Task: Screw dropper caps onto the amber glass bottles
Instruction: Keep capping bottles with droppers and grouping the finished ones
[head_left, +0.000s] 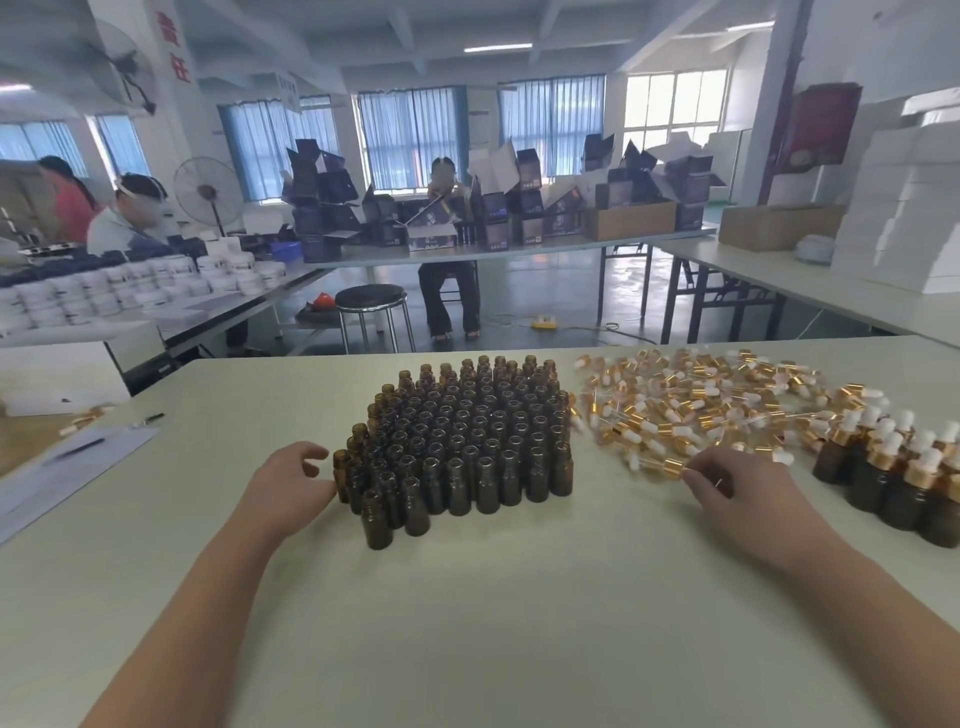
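Workshop, seated person (449, 296) at far table (545, 248) | my pale worktable (467, 623) | amber bottles (467, 441) massed centre, uncapped | dropper caps (701, 410) heaped right | left hand (291, 483) loose, empty, beside bottles | right hand (743, 493) fingertips (688, 475) on one cap (670, 466), grip I can't tell.

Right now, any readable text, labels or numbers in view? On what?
"责任": red characters on the white pillar, upper left.
Dark boxes across the room: print too small to read.
Hanging sign: blurred.
Red poster on the right: blurred.
Papers at the left: unreadable.
Amber bottles and dropper caps: no labels seen.
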